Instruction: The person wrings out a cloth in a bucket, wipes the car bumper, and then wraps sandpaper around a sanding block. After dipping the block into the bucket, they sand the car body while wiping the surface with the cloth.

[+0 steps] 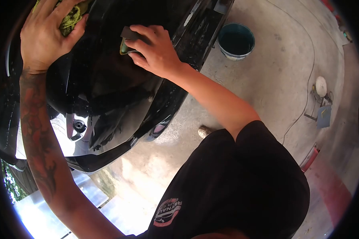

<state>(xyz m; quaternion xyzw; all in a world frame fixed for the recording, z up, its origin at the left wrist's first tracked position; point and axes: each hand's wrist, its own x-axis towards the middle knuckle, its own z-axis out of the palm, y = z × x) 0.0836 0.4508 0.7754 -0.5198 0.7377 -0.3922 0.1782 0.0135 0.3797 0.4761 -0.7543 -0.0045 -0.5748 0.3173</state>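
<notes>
My left hand (48,36) is at the upper left, fingers closed over a yellow-green cloth (71,19) against the glossy black car body (107,79). My right hand (157,51) grips a small sanding block (124,47), greenish at its lower edge, with a dark grey sheet (127,33) showing above. That block is against the black panel, to the right of the cloth. Light specks and wet-looking marks show along the panel's right edge. The underside of the block is hidden.
A dark bucket (236,40) of liquid stands on the concrete floor (267,79) right of the car. A thin cable (312,71) runs across the floor. A stand-like item with a round pale top (321,86) is at the right. The car's rear wiper mount (79,126) sticks up.
</notes>
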